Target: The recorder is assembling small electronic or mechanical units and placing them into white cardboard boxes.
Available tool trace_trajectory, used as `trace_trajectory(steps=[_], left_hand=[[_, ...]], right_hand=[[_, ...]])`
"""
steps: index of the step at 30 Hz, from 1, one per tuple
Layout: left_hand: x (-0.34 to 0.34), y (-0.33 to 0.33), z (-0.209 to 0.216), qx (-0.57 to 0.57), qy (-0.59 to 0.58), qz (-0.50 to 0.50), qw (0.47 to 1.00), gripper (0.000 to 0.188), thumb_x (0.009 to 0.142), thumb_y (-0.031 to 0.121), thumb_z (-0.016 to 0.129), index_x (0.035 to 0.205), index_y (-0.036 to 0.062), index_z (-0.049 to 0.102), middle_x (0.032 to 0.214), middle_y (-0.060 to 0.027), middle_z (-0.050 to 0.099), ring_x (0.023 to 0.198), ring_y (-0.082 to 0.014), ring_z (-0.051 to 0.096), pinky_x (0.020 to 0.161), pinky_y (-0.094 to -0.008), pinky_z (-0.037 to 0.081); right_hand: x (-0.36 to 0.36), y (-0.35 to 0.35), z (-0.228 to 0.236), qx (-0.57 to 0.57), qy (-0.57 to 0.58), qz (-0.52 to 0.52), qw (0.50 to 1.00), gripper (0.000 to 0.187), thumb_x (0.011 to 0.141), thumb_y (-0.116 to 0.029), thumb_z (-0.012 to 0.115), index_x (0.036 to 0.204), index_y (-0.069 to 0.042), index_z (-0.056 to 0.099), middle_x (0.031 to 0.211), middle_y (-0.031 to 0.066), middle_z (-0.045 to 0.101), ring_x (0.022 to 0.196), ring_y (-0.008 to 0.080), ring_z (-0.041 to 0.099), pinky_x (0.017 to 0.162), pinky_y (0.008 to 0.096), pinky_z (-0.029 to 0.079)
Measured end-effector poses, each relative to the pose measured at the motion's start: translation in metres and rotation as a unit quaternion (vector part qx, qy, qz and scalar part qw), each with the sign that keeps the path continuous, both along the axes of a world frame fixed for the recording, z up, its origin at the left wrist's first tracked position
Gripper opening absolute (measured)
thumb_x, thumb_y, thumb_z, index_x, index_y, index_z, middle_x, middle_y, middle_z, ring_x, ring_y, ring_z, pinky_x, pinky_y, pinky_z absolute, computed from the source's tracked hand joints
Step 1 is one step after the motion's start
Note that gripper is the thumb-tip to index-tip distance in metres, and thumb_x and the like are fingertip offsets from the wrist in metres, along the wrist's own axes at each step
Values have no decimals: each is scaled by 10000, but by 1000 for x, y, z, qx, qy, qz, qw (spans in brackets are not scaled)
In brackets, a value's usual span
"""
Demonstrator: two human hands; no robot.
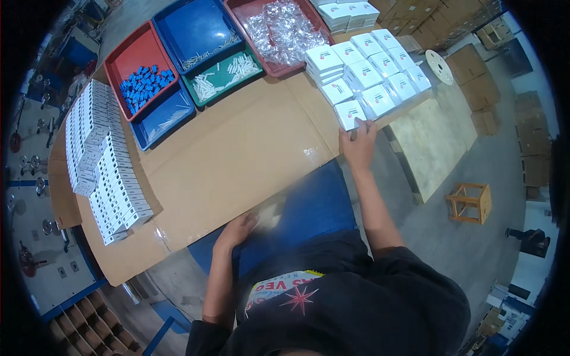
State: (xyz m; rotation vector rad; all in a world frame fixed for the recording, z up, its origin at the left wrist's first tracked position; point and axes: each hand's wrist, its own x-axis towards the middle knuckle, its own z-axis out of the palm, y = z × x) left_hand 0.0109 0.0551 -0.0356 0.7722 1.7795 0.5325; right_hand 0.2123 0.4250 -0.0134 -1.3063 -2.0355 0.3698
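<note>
My right hand [360,143] reaches to the table's right end, with its fingers closed on the near edge of a small flat white box [349,113]. That box sits at the near corner of a block of stacked white boxes [375,101]. Close to my body, my left hand [236,230] hangs at the front edge of the cardboard-covered table [237,148]. Its fingers look curled and partly smeared, and whether they hold anything does not show.
Along the far side stand a red tray [129,52] of blue parts, blue trays [193,26], a green tray [222,95] of white plugs and a red tray [237,10] of clear bags. White box rows [119,184] line the left. A wooden stool [469,202] stands right.
</note>
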Motion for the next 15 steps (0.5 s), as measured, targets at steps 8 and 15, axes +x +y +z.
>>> trace_trajectory(steps=[8,15], left_hand=[[-1,2,13,130,-147,22,980,438,1089,329,536,1381,8,597,1261,-106,686,1175,-180,624,1037,-318,475],[10,64,68,234,-283,126,922,449,1118,315,454,1453,24,529,1281,-118,665,1147,-190,634,1015,-328,500]], right_hand=[[3,-1,-3,55,-12,21,998,533,765,-245,863,1185,-25,620,1266,205,541,1216,420,505,1016,483,449],[-29,-42,25,-169,162,79,969,513,761,-271,893,1150,-44,646,1159,133,631,1019,292,628,857,394,521]])
